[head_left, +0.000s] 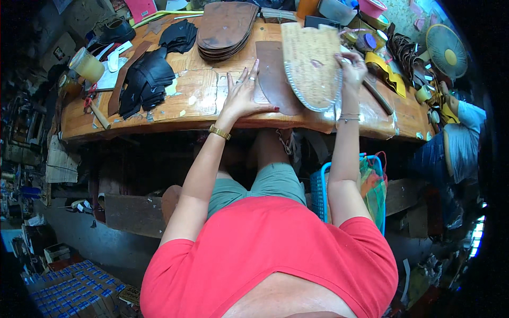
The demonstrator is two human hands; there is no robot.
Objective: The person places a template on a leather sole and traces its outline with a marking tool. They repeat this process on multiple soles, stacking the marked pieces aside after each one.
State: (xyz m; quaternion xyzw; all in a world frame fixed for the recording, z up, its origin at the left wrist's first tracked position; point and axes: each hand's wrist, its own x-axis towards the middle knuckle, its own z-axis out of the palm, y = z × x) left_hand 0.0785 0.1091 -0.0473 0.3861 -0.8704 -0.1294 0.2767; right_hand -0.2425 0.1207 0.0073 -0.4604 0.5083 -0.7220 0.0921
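Note:
My right hand (pixel 352 70) pinches the right edge of a tan, round-ended flat pattern piece (pixel 313 63) with a pale border along its curve. The piece is raised over the table and partly covers a dark brown leather panel (pixel 269 69) of similar shape. My left hand (pixel 245 94) lies with fingers spread on the wooden table (pixel 196 106), its thumb and fingertips at the panel's left edge. Beyond it stands a stack of brown rounded leather panels (pixel 225 29). To the left are piles of black leather pieces (pixel 146 79).
A hammer-like tool (pixel 101 115) and a jar of yellowish stuff (pixel 86 64) are at the left. Right of my hand lie a dark rod (pixel 379 98) and yellow scraps (pixel 386 73). A fan (pixel 445 52) and another person's arm (pixel 450 100) are far right. A blue basket (pixel 319 191) stands below.

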